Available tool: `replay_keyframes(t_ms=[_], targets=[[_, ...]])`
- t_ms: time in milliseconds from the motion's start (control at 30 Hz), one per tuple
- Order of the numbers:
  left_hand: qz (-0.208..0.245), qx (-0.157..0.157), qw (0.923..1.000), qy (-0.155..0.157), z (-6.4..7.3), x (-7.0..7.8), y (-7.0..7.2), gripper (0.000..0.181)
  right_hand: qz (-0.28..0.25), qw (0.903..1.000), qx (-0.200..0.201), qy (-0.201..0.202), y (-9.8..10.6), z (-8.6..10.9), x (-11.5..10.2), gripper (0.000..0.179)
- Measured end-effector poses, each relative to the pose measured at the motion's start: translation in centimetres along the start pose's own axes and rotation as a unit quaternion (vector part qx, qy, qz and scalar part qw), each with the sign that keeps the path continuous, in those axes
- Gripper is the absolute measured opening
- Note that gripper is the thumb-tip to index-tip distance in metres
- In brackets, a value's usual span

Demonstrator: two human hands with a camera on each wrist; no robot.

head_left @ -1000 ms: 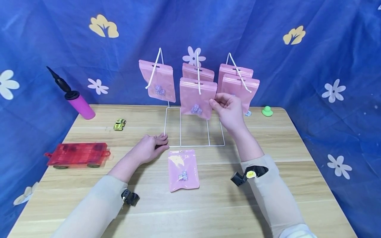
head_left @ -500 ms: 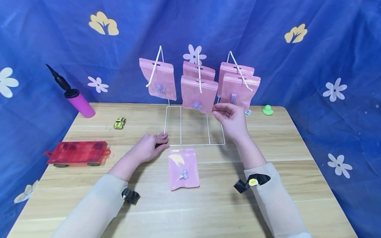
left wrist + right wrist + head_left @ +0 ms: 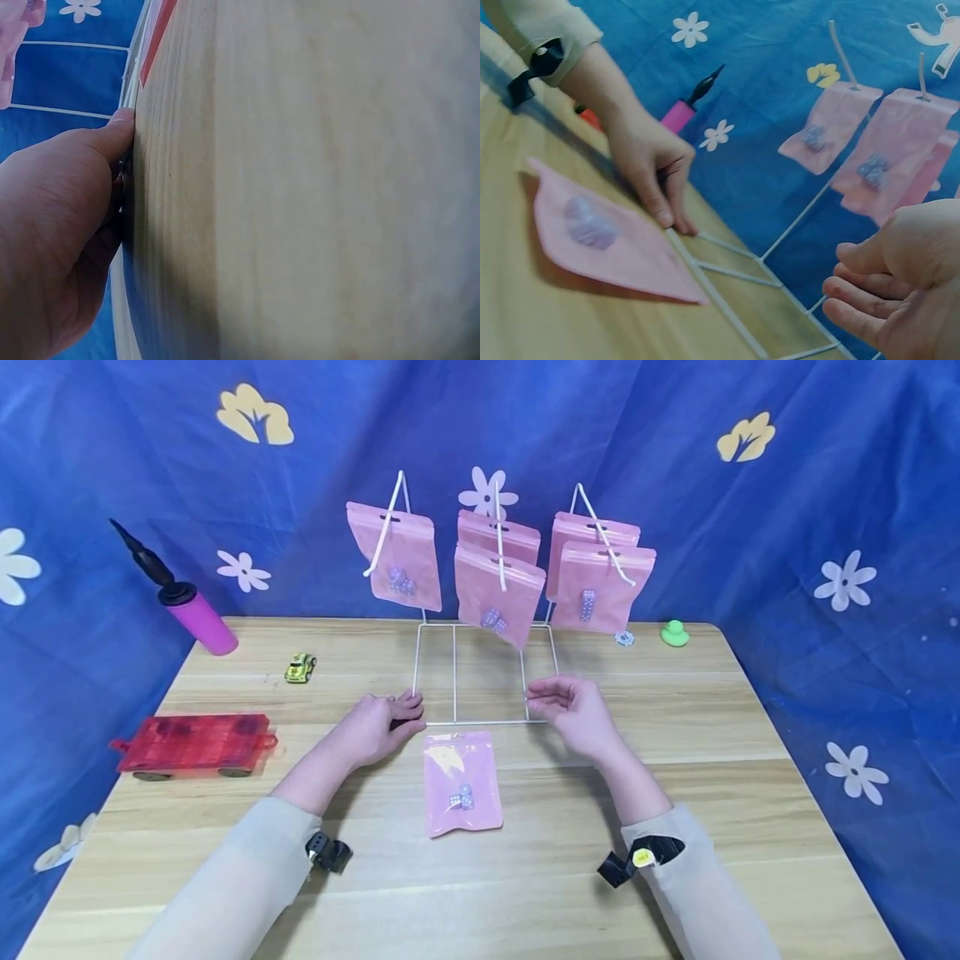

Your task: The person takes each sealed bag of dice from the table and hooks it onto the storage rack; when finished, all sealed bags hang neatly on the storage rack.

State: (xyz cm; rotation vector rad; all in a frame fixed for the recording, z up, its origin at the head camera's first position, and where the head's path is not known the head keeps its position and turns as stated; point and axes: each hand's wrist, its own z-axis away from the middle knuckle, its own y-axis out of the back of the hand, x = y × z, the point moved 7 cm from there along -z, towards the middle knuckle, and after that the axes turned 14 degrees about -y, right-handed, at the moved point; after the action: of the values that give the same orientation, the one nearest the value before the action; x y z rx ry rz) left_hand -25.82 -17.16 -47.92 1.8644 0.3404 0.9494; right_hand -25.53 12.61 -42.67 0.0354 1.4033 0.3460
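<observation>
A white wire rack (image 3: 454, 681) stands on the table, with pink zip bags hanging from its three prongs. On the middle prong the front bag (image 3: 495, 597), with dice inside, hangs tilted; another hangs behind it. The left bag (image 3: 408, 560) and the two right bags (image 3: 603, 597) hang too. My left hand (image 3: 375, 727) holds the front left corner of the rack's base between thumb and fingers. Below the middle bag, my right hand (image 3: 577, 714) is over the base's right side, holding nothing, fingers loosely bent. A pink bag of dice (image 3: 462, 777) lies flat before the rack.
To the left are a red toy wagon base (image 3: 198, 745), a small yellow-green toy car (image 3: 301, 668) and a pink hand pump (image 3: 202, 622). A green rubber duck (image 3: 674, 633) and a small blue-white disc (image 3: 624, 637) lie at the back right. Blue cloth surrounds the table.
My right hand has let go of the middle front bag and moved down toward the base. That bag now hangs free and more tilted. My left hand stays at the rack's corner.
</observation>
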Motion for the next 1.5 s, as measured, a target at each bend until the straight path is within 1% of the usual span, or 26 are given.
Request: replay_keyframes(t_ms=[100,233,467,600,867,1000,1133,1333,1500], targets=[[0.001,-0.002,1.0,0.003,-0.1,-0.1,0.1,0.039,0.02,0.9995,-0.016,-0.019,-0.7,0.4,1.4,0.026],[0.0,-0.002,1.0,0.004,-0.1,-0.2,0.1,0.038,0.041,0.998,-0.027,-0.039,-1.6,1.1,2.6,0.023],[-0.001,-0.001,1.0,-0.004,-0.2,0.0,0.1,0.037,0.043,0.9945,-0.059,-0.076,-3.1,2.0,4.5,0.019],[-0.001,0.004,1.0,-0.004,-0.2,0.1,0.1,0.037,0.033,0.9907,-0.086,-0.1,-4.0,2.3,5.2,0.02],[-0.002,-0.002,1.0,-0.002,-0.1,-0.1,0.0,0.038,-0.003,0.9794,-0.139,-0.146,-5.5,2.4,6.2,0.016],[-0.002,0.001,1.0,-0.003,0.0,-0.2,-0.1,0.038,-0.014,0.9716,-0.152,-0.181,-6.1,2.3,6.6,0.015],[-0.006,0.003,1.0,-0.005,0.1,-0.2,-0.1,0.038,-0.011,0.9638,-0.161,-0.212,-6.8,2.3,6.9,0.015],[-0.006,0.007,0.9999,-0.012,0.1,0.0,0.0,0.037,0.004,0.9619,-0.157,-0.224,-7.2,2.2,7.1,0.014],[-0.007,0.008,0.9998,-0.015,0.1,0.0,0.0,0.037,0.006,0.9646,-0.163,-0.208,-7.5,1.9,7.1,0.012]])
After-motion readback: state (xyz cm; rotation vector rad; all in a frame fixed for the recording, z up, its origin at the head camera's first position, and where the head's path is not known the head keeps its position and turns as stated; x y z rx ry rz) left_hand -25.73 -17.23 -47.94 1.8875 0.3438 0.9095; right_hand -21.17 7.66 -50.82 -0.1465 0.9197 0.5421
